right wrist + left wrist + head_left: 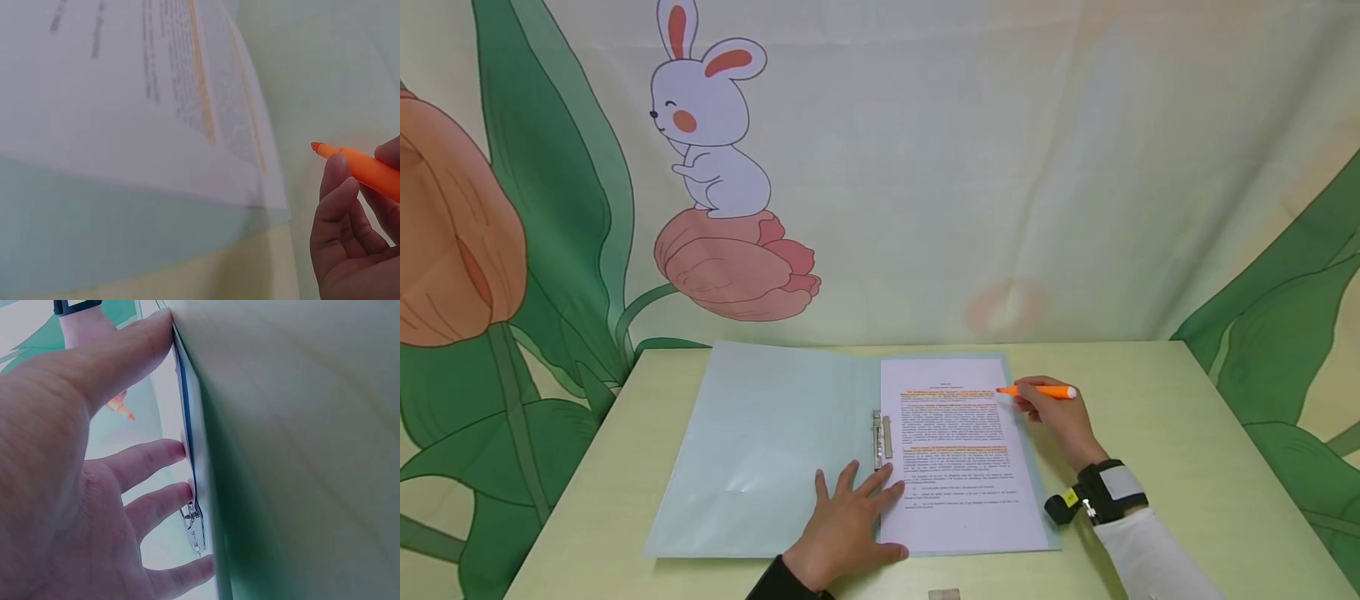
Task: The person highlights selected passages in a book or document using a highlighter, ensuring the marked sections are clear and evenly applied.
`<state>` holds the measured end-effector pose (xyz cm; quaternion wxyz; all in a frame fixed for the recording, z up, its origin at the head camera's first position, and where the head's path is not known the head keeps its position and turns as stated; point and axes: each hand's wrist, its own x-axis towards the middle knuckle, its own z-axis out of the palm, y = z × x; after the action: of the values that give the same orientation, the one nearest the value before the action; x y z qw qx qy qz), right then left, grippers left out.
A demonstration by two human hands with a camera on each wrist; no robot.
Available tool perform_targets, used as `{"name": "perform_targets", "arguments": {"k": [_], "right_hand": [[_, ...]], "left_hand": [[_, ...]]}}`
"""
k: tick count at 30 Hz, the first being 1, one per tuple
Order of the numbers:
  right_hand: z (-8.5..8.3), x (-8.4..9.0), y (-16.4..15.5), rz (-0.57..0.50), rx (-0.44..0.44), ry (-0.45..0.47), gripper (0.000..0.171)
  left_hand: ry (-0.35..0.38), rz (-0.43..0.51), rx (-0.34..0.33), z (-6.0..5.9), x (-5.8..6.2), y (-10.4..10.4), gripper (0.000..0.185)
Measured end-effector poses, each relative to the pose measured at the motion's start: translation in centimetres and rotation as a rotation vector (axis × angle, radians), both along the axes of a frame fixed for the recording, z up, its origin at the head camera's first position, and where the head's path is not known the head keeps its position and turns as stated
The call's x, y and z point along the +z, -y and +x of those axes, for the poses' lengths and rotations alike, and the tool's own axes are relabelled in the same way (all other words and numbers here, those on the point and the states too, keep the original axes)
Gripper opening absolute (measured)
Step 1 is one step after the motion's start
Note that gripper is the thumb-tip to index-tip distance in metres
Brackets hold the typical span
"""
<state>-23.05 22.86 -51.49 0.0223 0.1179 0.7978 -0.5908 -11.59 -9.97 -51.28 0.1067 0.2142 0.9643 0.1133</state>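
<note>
A pale blue ring-binder folder (pixel 760 442) lies opened out on the table, its metal clip (pixel 877 442) at the spine. On its right side is a printed sheet (pixel 958 529) with orange-marked lines near the top and middle. My right hand (pixel 1063 421) pinches an orange highlighter (pixel 1051 391) between thumb and fingers, its bare tip by the right end of the upper marked lines. In the right wrist view the highlighter (pixel 369 170) points toward the page. My left hand (pixel 848 525) rests with spread fingers across the spine and the sheet's lower left edge, thumb at the folder's bottom edge.
A small grey-brown block (pixel 943 594) sits at the near edge of the table (pixel 1210 500), below the folder. A printed cloth (pixel 925 167) with a rabbit and tulips hangs behind the table. My right wrist wears a black strapped camera (pixel 1101 492).
</note>
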Motion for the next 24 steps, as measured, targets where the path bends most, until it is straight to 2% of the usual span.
{"name": "perform_targets", "arguments": {"k": [7, 13, 24], "right_hand": [[0.0, 1.7, 1.8, -0.024, 0.03, -0.05, 0.042], [0.2, 3.0, 3.8, -0.062, 0.073, -0.083, 0.038], [0.0, 3.6, 6.9, -0.031, 0.124, -0.078, 0.033]], "left_hand": [[-0.016, -0.007, -0.011, 0.1, 0.3, 0.0, 0.083], [-0.02, -0.008, -0.01, 0.1, 0.1, 0.1, 0.082], [-0.004, -0.019, -0.01, 0.1, 0.2, 0.1, 0.083]]}}
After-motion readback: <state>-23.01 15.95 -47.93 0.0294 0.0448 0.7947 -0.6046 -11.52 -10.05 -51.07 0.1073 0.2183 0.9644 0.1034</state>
